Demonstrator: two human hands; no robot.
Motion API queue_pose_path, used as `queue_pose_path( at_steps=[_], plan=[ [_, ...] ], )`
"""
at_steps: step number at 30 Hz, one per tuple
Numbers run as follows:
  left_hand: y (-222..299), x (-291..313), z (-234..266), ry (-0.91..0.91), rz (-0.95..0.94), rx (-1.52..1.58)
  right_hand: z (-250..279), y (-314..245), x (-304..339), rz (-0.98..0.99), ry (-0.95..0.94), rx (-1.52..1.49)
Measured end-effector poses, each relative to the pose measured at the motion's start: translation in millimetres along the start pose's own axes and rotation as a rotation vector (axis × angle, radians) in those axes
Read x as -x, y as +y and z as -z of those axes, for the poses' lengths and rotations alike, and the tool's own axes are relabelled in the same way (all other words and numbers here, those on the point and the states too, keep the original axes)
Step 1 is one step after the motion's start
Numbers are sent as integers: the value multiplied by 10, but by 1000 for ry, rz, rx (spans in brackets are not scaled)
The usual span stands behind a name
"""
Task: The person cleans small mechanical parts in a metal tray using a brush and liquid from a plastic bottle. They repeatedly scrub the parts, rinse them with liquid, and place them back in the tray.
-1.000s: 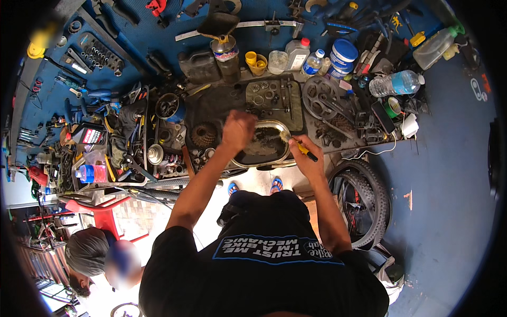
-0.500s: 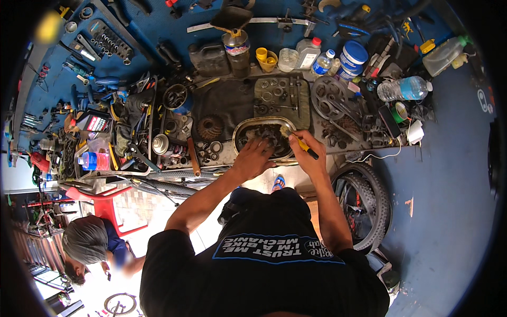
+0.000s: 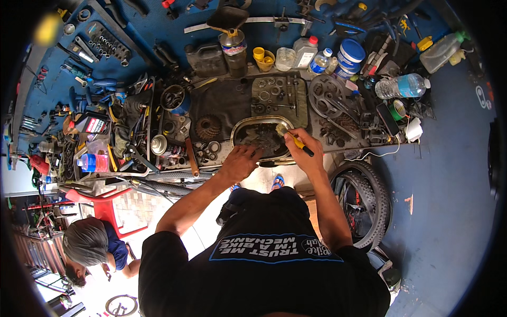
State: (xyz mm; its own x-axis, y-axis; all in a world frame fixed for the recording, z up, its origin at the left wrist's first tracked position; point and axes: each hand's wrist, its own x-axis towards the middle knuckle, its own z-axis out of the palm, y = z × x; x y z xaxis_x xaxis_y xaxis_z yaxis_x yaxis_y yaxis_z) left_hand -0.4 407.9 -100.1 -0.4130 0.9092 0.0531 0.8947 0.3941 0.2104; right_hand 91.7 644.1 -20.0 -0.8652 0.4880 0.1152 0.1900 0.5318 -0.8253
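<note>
An oval metal tray with dark, murky liquid stands at the bench's front edge. My right hand grips a brush with a yellow and black handle, its pale bristles over the tray's right side. At the tray's near left rim is my left hand, back upward, fingers curled down together; what they hold, if anything, is hidden. Left of the tray lies a rusty-brown cassette of sprockets. Behind it, small rings and bolts are laid out on a greenish cloth.
Chainrings with a crank lie right of the cloth. Bottles and a blue-lidded tub line the back. An orange-handled wrench and a tool tray are at left. Tyres stand below at right; another person bends down at lower left.
My left hand has drawn back from inside the tray toward its near left rim, its fingers now closer together. The right hand with the brush has shifted slightly left.
</note>
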Motion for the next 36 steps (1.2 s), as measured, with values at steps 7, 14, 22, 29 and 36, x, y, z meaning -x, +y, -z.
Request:
queue_pose_path(
  at_steps=[7, 14, 22, 29, 36],
  plan=[
    [-43, 59, -9, -84, 9, -38, -10, -8, -7, 8, -65, 16],
    [12, 69, 14, 5, 73, -245, -55, 26, -12, 68, -62, 15],
    [-82, -10, 137, -175, 7, 1, -93, 108, -6, 65, -81, 50],
    [-424, -254, 6, -334, 121, 435, -109, 136, -6, 45, -136, 47],
    [-523, -443, 123, -158, 346, 709, -100, 192, -2, 24, -134, 47]
  ],
)
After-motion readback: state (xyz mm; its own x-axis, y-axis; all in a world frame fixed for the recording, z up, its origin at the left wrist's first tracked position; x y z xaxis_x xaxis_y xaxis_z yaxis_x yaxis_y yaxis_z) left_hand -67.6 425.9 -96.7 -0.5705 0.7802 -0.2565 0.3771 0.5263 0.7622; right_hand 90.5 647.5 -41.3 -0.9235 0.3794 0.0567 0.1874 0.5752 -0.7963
